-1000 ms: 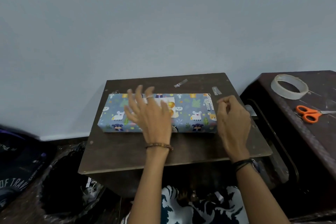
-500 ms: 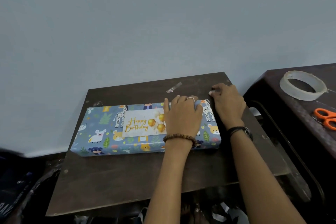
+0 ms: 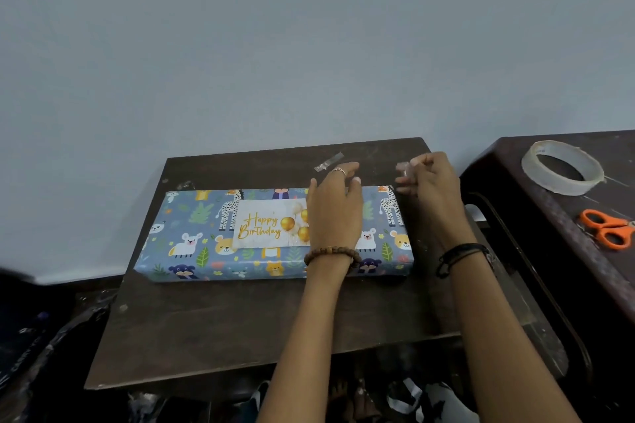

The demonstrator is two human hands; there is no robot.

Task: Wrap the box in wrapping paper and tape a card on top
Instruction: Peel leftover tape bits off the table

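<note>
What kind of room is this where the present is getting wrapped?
Probably a plain room at home, not a shop. A wrapped box lies on a small dark wooden table against a bare pale wall, and a tape roll and orange scissors sit on dark furniture beside it.
</note>
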